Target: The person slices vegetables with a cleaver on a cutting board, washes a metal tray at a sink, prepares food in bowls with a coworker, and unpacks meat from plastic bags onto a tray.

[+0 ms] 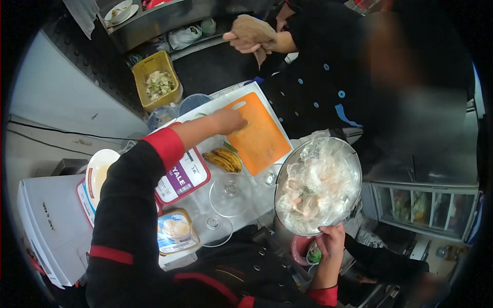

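My left hand (pixel 230 121) reaches over the orange cutting board (pixel 264 137), near its handle slot. Its fingers are bunched and turned down at the board; what they hold, if anything, is hidden. In my right hand (pixel 332 241) is the rim of a round metal bowl (pixel 358 197), thumb on the edge. Crumpled clear plastic wrap (pixel 323 179) fills the bowl, with pale pieces showing through it. Overripe bananas (pixel 222 160) lie beside the board. Close to them are glass lids or dishes (pixel 230 189) and a tub with a purple-and-white label (pixel 182 177).
Another person's hand (pixel 251 36) holds a brown cloth-like thing beyond the table. A yellow crate (pixel 155 60) with chopped scraps stands at back left. A plastic tub (pixel 176 231) sits at the near edge. A glass-fronted fridge (pixel 426 210) is at right, a white box (pixel 49 226) at left.
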`<state>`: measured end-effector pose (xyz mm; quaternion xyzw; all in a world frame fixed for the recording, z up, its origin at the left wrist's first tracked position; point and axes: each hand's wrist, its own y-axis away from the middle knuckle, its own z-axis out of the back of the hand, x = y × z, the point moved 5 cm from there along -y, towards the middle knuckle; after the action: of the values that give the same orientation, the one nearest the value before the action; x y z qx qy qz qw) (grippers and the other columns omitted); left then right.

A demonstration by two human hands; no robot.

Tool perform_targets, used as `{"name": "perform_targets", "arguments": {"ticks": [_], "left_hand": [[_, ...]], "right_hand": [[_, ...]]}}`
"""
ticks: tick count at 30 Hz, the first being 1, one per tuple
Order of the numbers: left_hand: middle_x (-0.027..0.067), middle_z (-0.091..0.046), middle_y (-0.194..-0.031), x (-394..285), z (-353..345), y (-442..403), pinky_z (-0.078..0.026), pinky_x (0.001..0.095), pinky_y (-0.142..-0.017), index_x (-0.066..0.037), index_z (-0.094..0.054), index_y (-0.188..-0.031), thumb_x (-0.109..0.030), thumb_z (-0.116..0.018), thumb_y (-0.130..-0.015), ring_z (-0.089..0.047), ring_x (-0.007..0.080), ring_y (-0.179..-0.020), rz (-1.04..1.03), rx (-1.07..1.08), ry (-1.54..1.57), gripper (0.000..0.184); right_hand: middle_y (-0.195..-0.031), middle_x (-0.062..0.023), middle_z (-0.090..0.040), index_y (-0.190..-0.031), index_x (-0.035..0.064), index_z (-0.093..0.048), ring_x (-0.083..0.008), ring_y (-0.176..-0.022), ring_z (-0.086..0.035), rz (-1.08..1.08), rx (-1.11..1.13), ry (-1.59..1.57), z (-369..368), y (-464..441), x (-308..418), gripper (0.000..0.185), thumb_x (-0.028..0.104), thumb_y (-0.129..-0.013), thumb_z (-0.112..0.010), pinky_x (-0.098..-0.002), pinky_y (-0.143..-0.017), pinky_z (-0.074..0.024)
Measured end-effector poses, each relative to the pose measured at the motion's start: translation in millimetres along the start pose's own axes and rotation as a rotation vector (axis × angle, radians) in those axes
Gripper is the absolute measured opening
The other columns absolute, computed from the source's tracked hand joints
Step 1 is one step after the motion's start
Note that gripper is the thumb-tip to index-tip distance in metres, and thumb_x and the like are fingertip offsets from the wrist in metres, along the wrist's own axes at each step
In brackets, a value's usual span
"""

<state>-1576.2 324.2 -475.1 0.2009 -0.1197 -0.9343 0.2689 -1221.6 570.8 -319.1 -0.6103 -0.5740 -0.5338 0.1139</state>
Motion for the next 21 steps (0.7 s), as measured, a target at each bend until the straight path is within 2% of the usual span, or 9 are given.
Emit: {"name": "perform_targets", "arguments": {"ticks": [2, 5, 7, 8, 9, 12, 17, 20, 21], "left_hand": [[0.0138, -0.069, -0.090, 0, -34, -17, -0.053, 0.0461, -0.073, -0.011, -0.066, -0.100, -0.013, -0.067, -0.080, -0.068, 0.0341, -0.086, -0.084, 0.004, -0.070, 0.020], [0.0132, -0.069, -0.096, -6, -71, -26, -0.054, 0.0467, -0.076, -0.012, -0.066, -0.105, -0.015, -0.065, -0.083, -0.068, 0.0339, -0.091, -0.189, 0.182, -0.058, 0.022], [0.0127, -0.070, -0.101, -17, -61, -15, -0.055, 0.0452, -0.075, -0.013, -0.068, -0.110, -0.025, -0.056, -0.093, -0.069, 0.0331, -0.093, -0.276, 0.165, -0.125, 0.024], [0.0127, -0.070, -0.101, -18, -59, -14, -0.055, 0.0452, -0.075, -0.013, -0.068, -0.110, -0.025, -0.056, -0.093, -0.069, 0.0331, -0.093, -0.278, 0.166, -0.122, 0.024], [0.0126, -0.071, -0.098, -21, -59, -14, -0.056, 0.0448, -0.075, -0.013, -0.070, -0.106, -0.024, -0.057, -0.092, -0.069, 0.0335, -0.091, -0.292, 0.189, -0.149, 0.022], [0.0125, -0.072, -0.092, -25, -59, -17, -0.056, 0.0443, -0.075, -0.012, -0.074, -0.096, -0.022, -0.059, -0.089, -0.070, 0.0341, -0.087, -0.299, 0.168, -0.185, 0.019], [0.0140, -0.072, -0.087, -23, -59, -24, -0.056, 0.0435, -0.073, -0.009, -0.075, -0.087, -0.020, -0.065, -0.081, -0.070, 0.0340, -0.083, -0.290, 0.174, -0.226, 0.016], [0.0144, -0.072, -0.086, -6, -36, -25, -0.056, 0.0424, -0.072, -0.009, -0.075, -0.087, -0.020, -0.069, -0.073, -0.070, 0.0337, -0.082, -0.192, 0.167, -0.174, 0.018], [0.0143, -0.071, -0.081, 8, -9, -19, -0.055, 0.0427, -0.070, -0.009, -0.073, -0.084, -0.020, -0.070, -0.070, -0.069, 0.0332, -0.079, -0.098, 0.074, -0.001, 0.018]], "right_hand": [[-0.115, -0.0233, -0.064, -0.131, -0.0073, -0.046, -0.0372, -0.086, -0.069, -0.006, -0.011, -0.008, 0, -2, -1, 0.059, -0.005, -0.074, -0.058, -0.0477, -0.057, -0.0629], [-0.117, -0.0230, -0.064, -0.130, -0.0081, -0.048, -0.0363, -0.088, -0.070, 0.083, -0.126, 0.009, 13, -5, -5, 0.058, -0.005, -0.073, -0.058, -0.0469, -0.059, -0.0632], [-0.117, -0.0218, -0.064, -0.128, -0.0082, -0.050, -0.0353, -0.094, -0.069, 0.096, -0.139, -0.005, 10, -2, -2, 0.057, -0.006, -0.072, -0.059, -0.0470, -0.071, -0.0621], [-0.117, -0.0214, -0.064, -0.128, -0.0083, -0.050, -0.0350, -0.096, -0.068, 0.098, -0.143, -0.009, 9, -1, 0, 0.057, -0.006, -0.072, -0.059, -0.0471, -0.074, -0.0617], [-0.117, -0.0206, -0.065, -0.127, -0.0081, -0.051, -0.0343, -0.100, -0.067, 0.039, -0.105, 0.007, 10, 0, 1, 0.056, -0.006, -0.071, -0.059, -0.0466, -0.083, -0.0581], [-0.118, -0.0196, -0.065, -0.126, -0.0077, -0.052, -0.0335, -0.107, -0.065, -0.024, -0.057, 0.036, 9, 2, 2, 0.056, -0.007, -0.071, -0.059, -0.0459, -0.096, -0.0517], [-0.120, -0.0196, -0.064, -0.127, -0.0077, -0.052, -0.0338, -0.109, -0.064, 0.040, -0.065, 0.032, 2, 2, 6, 0.056, -0.007, -0.071, -0.058, -0.0462, -0.099, -0.0498], [-0.121, -0.0194, -0.064, -0.128, -0.0075, -0.052, -0.0335, -0.111, -0.064, 0.044, -0.086, 0.037, -4, 3, 10, 0.058, -0.007, -0.070, -0.059, -0.0454, -0.099, -0.0491], [-0.122, -0.0192, -0.064, -0.128, -0.0073, -0.052, -0.0334, -0.111, -0.063, 0.054, -0.072, 0.048, -11, 3, 15, 0.059, -0.006, -0.069, -0.059, -0.0449, -0.100, -0.0488]]}}
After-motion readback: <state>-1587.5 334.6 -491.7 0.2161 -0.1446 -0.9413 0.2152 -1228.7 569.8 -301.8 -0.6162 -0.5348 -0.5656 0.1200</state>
